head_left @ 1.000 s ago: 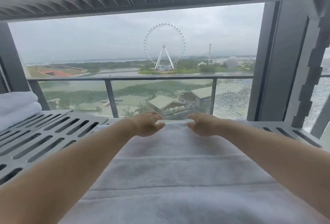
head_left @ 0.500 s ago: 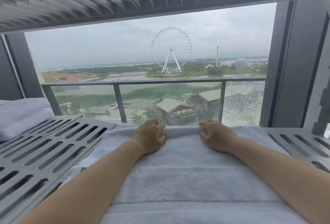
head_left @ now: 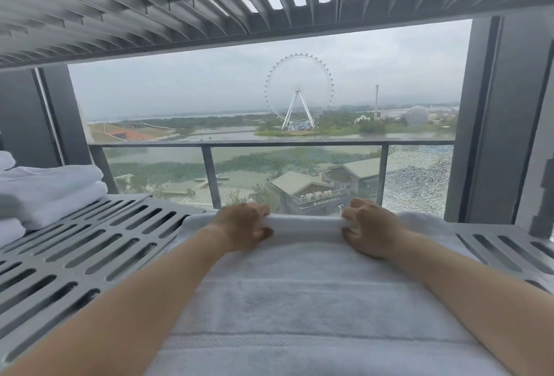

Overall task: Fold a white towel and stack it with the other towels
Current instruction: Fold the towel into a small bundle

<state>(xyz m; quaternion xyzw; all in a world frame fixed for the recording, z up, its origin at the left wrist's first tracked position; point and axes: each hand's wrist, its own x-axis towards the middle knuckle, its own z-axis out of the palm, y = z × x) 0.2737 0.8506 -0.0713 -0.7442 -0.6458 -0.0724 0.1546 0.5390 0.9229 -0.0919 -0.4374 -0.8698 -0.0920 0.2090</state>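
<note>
Slatted grey shelf [head_left: 171, 203], distant Ferris wheel [head_left: 299, 97]

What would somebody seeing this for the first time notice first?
Probably the big Ferris wheel straight ahead, beyond the glass railing. Nearer, the left hand and right hand grip the far edge of a white towel spread on the slatted grey shelf. A stack of folded towels sits at the far left.

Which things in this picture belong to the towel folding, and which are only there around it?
Belonging to the job: white towel, its far edge gripped by the left hand and the right hand; stack of folded towels at far left.
Only around: slatted grey shelf under them, glass railing, slatted roof, Ferris wheel outside.
</note>
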